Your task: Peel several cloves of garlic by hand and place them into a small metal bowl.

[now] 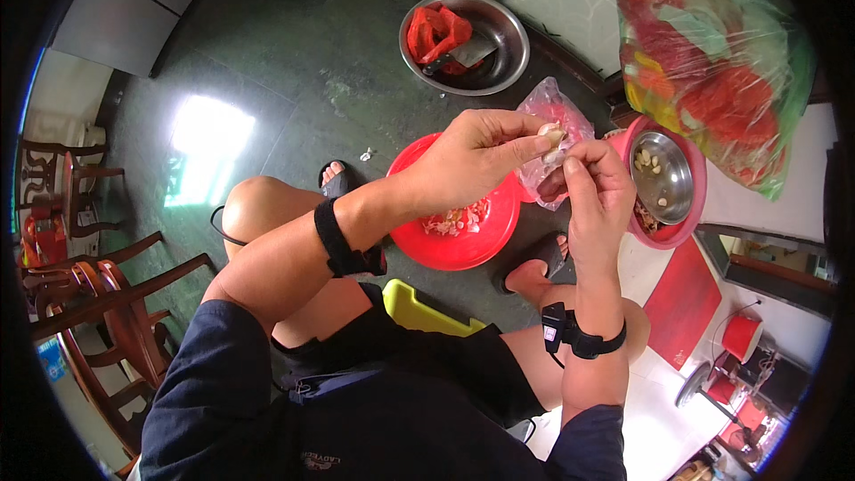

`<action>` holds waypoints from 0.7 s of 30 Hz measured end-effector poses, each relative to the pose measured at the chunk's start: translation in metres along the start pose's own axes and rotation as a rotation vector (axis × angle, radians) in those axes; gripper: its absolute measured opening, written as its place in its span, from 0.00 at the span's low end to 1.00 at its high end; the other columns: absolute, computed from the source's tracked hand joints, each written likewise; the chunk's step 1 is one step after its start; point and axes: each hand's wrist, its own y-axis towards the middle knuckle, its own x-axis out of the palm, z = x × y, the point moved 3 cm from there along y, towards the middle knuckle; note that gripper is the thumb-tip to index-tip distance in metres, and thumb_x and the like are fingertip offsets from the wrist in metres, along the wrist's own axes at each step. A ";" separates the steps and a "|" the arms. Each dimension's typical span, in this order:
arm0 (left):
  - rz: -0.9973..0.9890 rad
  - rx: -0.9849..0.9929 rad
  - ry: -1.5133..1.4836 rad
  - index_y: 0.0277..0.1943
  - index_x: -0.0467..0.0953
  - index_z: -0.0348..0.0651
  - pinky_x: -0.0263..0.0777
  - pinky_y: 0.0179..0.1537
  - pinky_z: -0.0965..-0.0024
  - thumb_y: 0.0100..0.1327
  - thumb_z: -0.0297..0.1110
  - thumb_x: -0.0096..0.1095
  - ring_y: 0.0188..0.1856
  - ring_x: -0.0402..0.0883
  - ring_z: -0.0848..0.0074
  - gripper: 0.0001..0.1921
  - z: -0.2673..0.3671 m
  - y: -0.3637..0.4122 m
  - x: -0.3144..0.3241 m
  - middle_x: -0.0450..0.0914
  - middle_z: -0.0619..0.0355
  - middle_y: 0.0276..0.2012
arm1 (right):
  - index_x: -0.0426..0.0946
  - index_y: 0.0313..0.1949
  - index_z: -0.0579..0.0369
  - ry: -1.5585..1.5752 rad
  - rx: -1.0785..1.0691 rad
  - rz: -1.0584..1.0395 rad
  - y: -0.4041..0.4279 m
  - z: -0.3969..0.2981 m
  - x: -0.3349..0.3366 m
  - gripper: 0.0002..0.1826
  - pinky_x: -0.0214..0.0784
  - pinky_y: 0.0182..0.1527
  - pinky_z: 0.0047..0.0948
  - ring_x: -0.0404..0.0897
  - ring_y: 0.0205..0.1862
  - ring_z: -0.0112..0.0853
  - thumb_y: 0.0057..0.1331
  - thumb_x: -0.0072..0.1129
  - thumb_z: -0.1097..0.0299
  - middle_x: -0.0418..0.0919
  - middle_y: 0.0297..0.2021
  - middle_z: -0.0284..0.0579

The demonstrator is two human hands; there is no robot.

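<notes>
Between the thumb and fingers of my left hand (481, 153) is a garlic clove (553, 133). The fingertips of my right hand (598, 190) pinch pale papery garlic skin (554, 157) just below it. Under my left hand, a red plastic basin (409, 244) on the floor holds garlic skins (454, 222). A clear pinkish plastic bag (549, 101) lies behind the fingertips, partly hidden by them. Right of my right hand, several peeled cloves (646, 162) lie in a small steel bowl (671, 180), which rests in a pink plastic tub (698, 194).
Farther off stands a large steel basin (511, 47) with a red plastic bag (434, 33) and a cleaver (471, 53). A bulging, greenish see-through bag (708, 73) is at upper right. A yellow-green plastic stool (421, 314) shows between my legs; wooden chairs (127, 321) stand left.
</notes>
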 end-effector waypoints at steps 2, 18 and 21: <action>0.005 0.155 0.106 0.58 0.81 0.32 0.73 0.34 0.79 0.79 0.36 0.58 0.31 0.76 0.88 0.16 -0.007 0.006 0.002 0.85 0.62 0.39 | 0.78 0.46 0.63 -0.093 -0.052 0.051 0.000 -0.005 -0.001 0.05 0.76 0.34 0.21 0.80 0.29 0.21 0.75 0.53 0.76 0.81 0.35 0.38; 0.124 0.623 0.859 0.58 0.81 0.35 0.79 0.40 0.59 0.66 0.26 0.66 0.39 0.85 0.54 0.17 -0.003 0.003 0.006 0.85 0.45 0.39 | 0.82 0.41 0.65 -0.289 -0.026 0.141 0.001 0.002 -0.013 0.04 0.71 0.34 0.17 0.77 0.30 0.15 0.73 0.61 0.77 0.83 0.31 0.34; 0.114 0.648 0.870 0.58 0.81 0.35 0.79 0.40 0.58 0.66 0.27 0.66 0.39 0.85 0.52 0.17 -0.003 0.004 0.007 0.84 0.44 0.39 | 0.81 0.41 0.64 -0.286 -0.017 0.144 0.001 0.003 -0.012 0.03 0.71 0.34 0.16 0.77 0.30 0.14 0.72 0.61 0.77 0.83 0.31 0.33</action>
